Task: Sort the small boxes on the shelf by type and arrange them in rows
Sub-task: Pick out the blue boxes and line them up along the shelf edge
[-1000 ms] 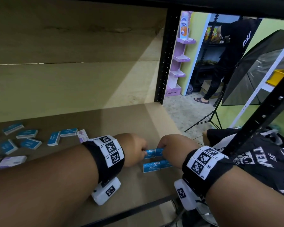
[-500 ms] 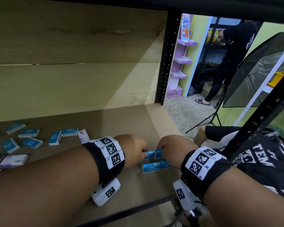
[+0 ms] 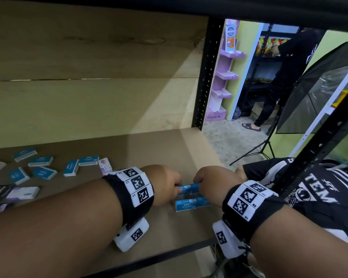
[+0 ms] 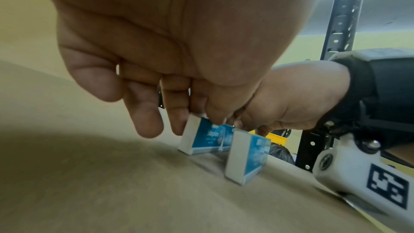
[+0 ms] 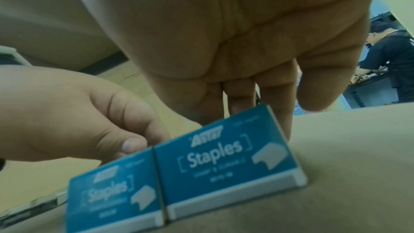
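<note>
Your left hand (image 3: 165, 184) and right hand (image 3: 215, 182) meet over the rear row of blue staple boxes (image 3: 189, 187) standing on edge on the shelf (image 3: 159, 149), each with curled fingers pinching the top of that row from its own end. Just in front stands the front row of staple boxes (image 3: 191, 204), two side by side and touching. Well to the left, loose blue boxes (image 3: 42, 172) and a pale purple box (image 3: 24, 193) lie flat.

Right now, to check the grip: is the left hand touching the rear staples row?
Touching. The left wrist view shows the left hand with its fingers pinching the top edge of the rear staples row.
</note>
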